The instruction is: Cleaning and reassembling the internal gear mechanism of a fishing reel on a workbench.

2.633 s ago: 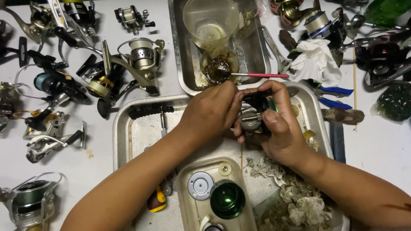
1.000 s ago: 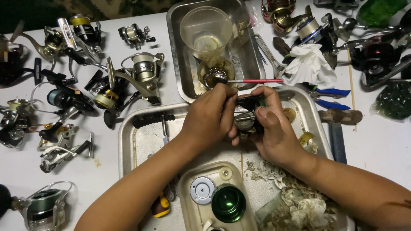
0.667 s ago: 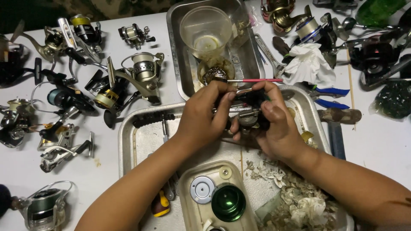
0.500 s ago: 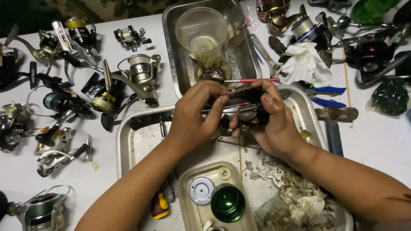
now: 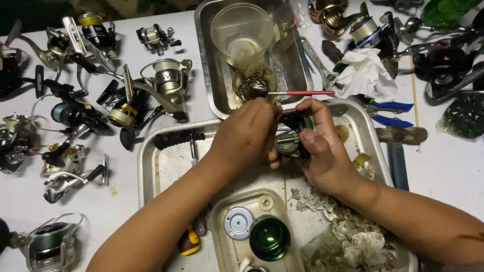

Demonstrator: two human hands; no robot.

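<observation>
i see both hands over the big tray (image 5: 166,166), and i take this tray as my landmark. the reel part (image 5: 288,142), a small dark and silver metal piece, is above the far middle of the tray. the right hand (image 5: 322,151) is closed around it from the side, and the left hand (image 5: 247,136) is curled, its fingertips pinching at the part's top. i judge the part is stiff and rather heavy for its size, probably greasy and slippery, so a hold on the round ribbed body is safer than on the thin pieces. beyond the tray stands a second pan (image 5: 297,65) with a plastic cup (image 5: 242,32) and a red brush (image 5: 300,93). left of the tray lie many reels (image 5: 161,88).
</observation>
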